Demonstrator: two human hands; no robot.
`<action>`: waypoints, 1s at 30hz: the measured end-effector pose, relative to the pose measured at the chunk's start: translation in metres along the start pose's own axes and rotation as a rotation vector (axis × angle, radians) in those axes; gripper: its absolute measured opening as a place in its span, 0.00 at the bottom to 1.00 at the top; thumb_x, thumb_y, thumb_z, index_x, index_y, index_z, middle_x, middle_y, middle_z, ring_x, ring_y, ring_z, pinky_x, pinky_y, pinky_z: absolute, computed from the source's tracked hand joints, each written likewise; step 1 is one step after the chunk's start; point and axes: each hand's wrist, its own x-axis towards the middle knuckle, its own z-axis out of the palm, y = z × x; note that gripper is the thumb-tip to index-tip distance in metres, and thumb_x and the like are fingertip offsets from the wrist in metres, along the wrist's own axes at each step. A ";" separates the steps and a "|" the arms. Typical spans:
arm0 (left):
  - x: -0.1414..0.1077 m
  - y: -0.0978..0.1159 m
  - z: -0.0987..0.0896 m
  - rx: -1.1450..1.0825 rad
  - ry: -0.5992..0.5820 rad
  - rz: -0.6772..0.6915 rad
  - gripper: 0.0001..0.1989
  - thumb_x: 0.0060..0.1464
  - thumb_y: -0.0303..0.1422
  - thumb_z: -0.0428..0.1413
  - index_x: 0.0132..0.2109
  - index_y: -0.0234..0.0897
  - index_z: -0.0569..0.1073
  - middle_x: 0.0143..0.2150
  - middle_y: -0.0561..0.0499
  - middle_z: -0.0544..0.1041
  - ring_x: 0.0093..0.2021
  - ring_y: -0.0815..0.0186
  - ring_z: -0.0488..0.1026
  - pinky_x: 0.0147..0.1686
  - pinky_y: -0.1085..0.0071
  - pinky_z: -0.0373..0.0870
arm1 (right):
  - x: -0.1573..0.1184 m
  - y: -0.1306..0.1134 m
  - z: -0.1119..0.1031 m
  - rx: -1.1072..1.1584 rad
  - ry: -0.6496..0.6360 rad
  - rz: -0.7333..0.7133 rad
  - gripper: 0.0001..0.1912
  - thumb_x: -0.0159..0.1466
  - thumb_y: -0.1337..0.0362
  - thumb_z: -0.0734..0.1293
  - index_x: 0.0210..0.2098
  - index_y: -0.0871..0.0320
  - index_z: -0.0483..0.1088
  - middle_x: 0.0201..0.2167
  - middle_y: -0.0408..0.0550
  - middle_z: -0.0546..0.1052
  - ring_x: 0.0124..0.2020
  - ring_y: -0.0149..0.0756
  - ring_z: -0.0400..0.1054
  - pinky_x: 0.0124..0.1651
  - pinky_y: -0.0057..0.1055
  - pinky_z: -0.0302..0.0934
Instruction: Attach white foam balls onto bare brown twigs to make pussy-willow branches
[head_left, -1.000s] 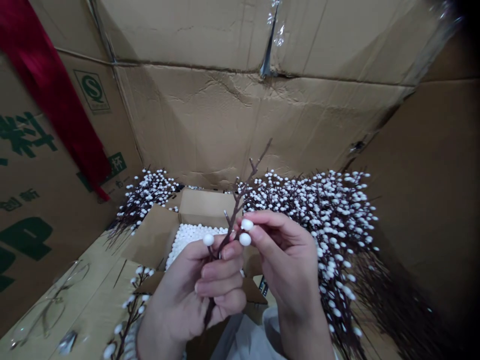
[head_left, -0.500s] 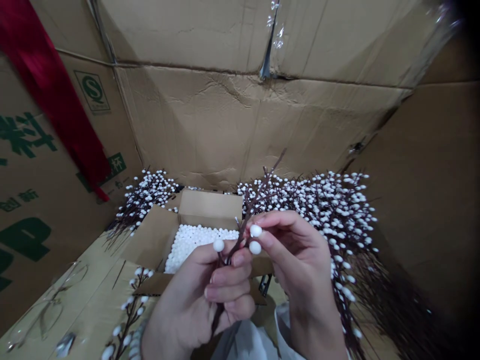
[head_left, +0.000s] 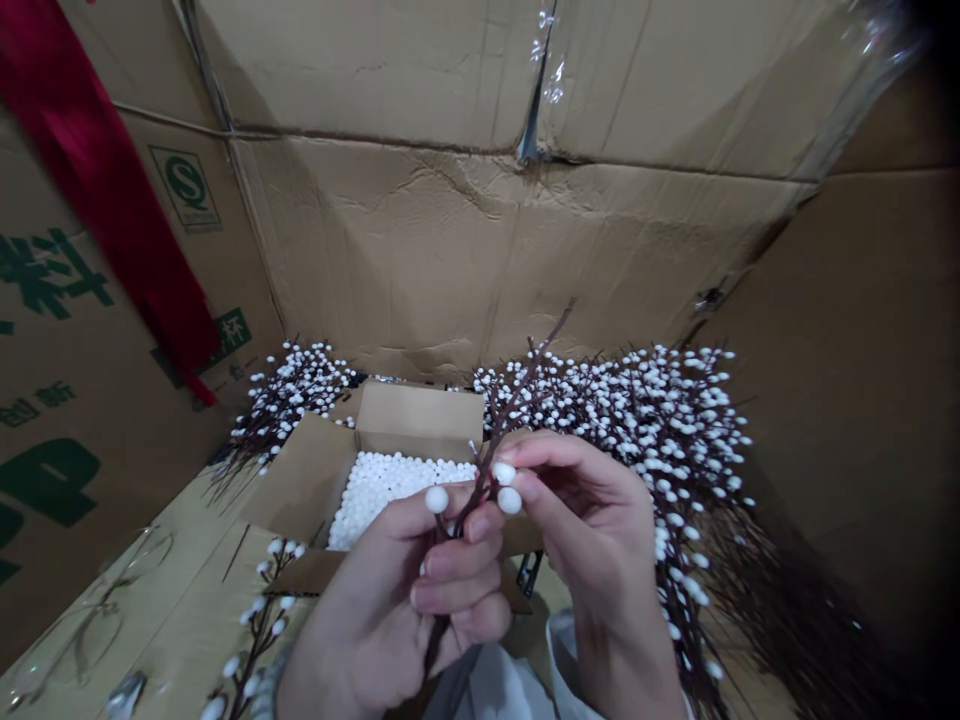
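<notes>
Cardboard walls (head_left: 405, 250) hemmed in the tan surface (head_left: 187, 585). The left hand (head_left: 397, 605) clutched a brown twig (head_left: 484, 470), partly hiding it; the right hand (head_left: 596, 510) pinched a white berry (head_left: 503, 473).

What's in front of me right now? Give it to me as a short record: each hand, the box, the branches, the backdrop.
Left hand: left hand grips a dark stem
Right hand: right hand pinches a white bead beside the stem
Box: open cardboard box, holding many loose white beads
Branches: beaded bunch behind the box at left, larger beaded pile at right
Backdrop: cardboard wall, with a red ribbon at left
</notes>
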 end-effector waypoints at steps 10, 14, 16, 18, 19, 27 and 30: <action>0.001 -0.001 0.000 -0.001 -0.031 -0.007 0.05 0.48 0.21 0.62 0.25 0.22 0.76 0.14 0.61 0.61 0.13 0.83 0.46 0.19 0.83 0.59 | 0.002 0.000 0.001 0.036 0.049 -0.002 0.11 0.60 0.72 0.71 0.35 0.47 0.79 0.32 0.38 0.81 0.34 0.27 0.75 0.36 0.21 0.69; 0.002 -0.001 -0.001 -0.001 -0.029 -0.002 0.06 0.47 0.21 0.62 0.25 0.22 0.76 0.14 0.61 0.61 0.13 0.83 0.46 0.18 0.83 0.58 | 0.001 -0.002 0.001 0.063 0.051 0.040 0.11 0.59 0.71 0.72 0.37 0.47 0.78 0.31 0.38 0.80 0.31 0.27 0.74 0.32 0.21 0.68; 0.002 0.000 -0.002 -0.001 -0.024 -0.006 0.06 0.47 0.21 0.62 0.25 0.22 0.76 0.13 0.61 0.61 0.13 0.83 0.46 0.19 0.83 0.59 | 0.001 -0.002 0.000 0.064 0.039 0.029 0.09 0.59 0.71 0.72 0.35 0.48 0.78 0.31 0.39 0.80 0.31 0.28 0.74 0.33 0.22 0.68; 0.003 0.000 -0.002 -0.003 -0.017 -0.011 0.05 0.47 0.21 0.62 0.25 0.22 0.76 0.13 0.61 0.61 0.13 0.83 0.46 0.19 0.83 0.59 | 0.001 -0.002 0.000 0.056 0.027 0.002 0.09 0.60 0.71 0.71 0.34 0.48 0.78 0.31 0.39 0.80 0.33 0.28 0.74 0.35 0.22 0.69; 0.003 0.000 -0.002 -0.006 -0.016 -0.011 0.05 0.47 0.21 0.62 0.25 0.22 0.76 0.14 0.61 0.61 0.13 0.83 0.46 0.19 0.83 0.59 | 0.002 -0.001 -0.001 0.052 0.019 -0.009 0.09 0.60 0.71 0.71 0.35 0.48 0.78 0.32 0.39 0.80 0.34 0.27 0.74 0.36 0.22 0.68; 0.001 0.001 -0.003 0.033 -0.019 -0.002 0.06 0.48 0.23 0.62 0.25 0.23 0.76 0.14 0.61 0.60 0.13 0.82 0.44 0.19 0.83 0.58 | 0.004 0.000 -0.003 0.054 -0.001 0.018 0.09 0.60 0.71 0.71 0.34 0.47 0.79 0.31 0.38 0.80 0.33 0.27 0.75 0.35 0.21 0.69; 0.001 0.000 -0.003 0.070 -0.028 0.030 0.07 0.49 0.25 0.61 0.26 0.24 0.75 0.14 0.62 0.59 0.13 0.82 0.42 0.20 0.83 0.58 | 0.004 0.002 0.000 0.092 0.021 0.055 0.08 0.59 0.70 0.72 0.33 0.48 0.79 0.30 0.40 0.81 0.31 0.29 0.76 0.33 0.22 0.70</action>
